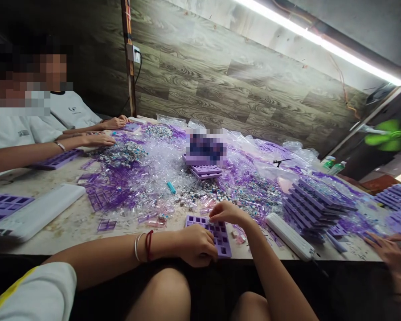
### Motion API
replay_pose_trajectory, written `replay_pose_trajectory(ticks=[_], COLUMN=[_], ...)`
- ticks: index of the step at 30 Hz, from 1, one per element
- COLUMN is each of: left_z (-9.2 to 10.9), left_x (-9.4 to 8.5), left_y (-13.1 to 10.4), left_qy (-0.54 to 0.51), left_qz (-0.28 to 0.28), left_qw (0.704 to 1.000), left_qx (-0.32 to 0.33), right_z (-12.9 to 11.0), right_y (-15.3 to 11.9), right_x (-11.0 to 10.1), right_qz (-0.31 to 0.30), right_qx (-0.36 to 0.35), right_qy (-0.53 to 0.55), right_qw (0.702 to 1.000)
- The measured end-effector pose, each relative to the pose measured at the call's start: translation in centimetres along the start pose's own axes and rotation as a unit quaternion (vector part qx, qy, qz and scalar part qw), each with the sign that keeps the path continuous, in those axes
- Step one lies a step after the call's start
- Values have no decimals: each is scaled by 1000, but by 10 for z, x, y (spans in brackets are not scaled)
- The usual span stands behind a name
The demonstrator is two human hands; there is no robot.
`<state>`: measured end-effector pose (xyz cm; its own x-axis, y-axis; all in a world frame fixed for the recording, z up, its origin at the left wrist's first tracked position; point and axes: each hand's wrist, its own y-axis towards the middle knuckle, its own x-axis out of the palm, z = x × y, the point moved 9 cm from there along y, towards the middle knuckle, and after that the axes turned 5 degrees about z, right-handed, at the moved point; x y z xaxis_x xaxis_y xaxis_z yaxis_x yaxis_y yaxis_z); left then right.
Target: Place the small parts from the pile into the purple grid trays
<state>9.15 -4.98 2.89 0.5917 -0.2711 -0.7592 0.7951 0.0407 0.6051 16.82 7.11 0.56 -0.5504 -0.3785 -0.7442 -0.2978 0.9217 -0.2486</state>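
A flat purple plastic panel with rows of square openings (pixel 224 250) lies at the table's near edge, in front of my knees. My left hand (pixel 198 244) is curled over its near left side, fingers bent down onto it. Over the panel's far right part, my right hand (pixel 229 213) has its fingertips pinched together; whatever they hold is too small to make out. Small pink and clear pieces (pixel 239 236) lie just right of the panel. Beyond it spreads a heap of small grey, white and blue parts (pixel 192 192) among clear plastic bits.
Stacked purple panels (pixel 307 209) and a long white case (pixel 289 236) stand to the right. Another white case (pixel 43 211) lies left. Transparent purple pieces (pixel 112 194) are heaped mid-left. Co-workers' hands (pixel 98 139) work at left; another person's hand (pixel 384 247) is at right.
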Motion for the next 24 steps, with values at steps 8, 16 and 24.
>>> replay_pose_trajectory(ticks=[8,16,24], left_z=[16,-26,-71], left_x=[10,-17,-19], left_y=[-3,-1,-19], left_qy=[-10,-26,135], left_qz=[-50,57,-5], left_qw=[998,979,914], left_qx=[25,-195,-382], right_z=[10,11,9], right_y=[-6,-9,-17], right_x=[13,11,8], right_qz=[-71,-64,-5], right_qx=[54,68,44], right_qy=[34,23,57], right_qw=[995,995,997])
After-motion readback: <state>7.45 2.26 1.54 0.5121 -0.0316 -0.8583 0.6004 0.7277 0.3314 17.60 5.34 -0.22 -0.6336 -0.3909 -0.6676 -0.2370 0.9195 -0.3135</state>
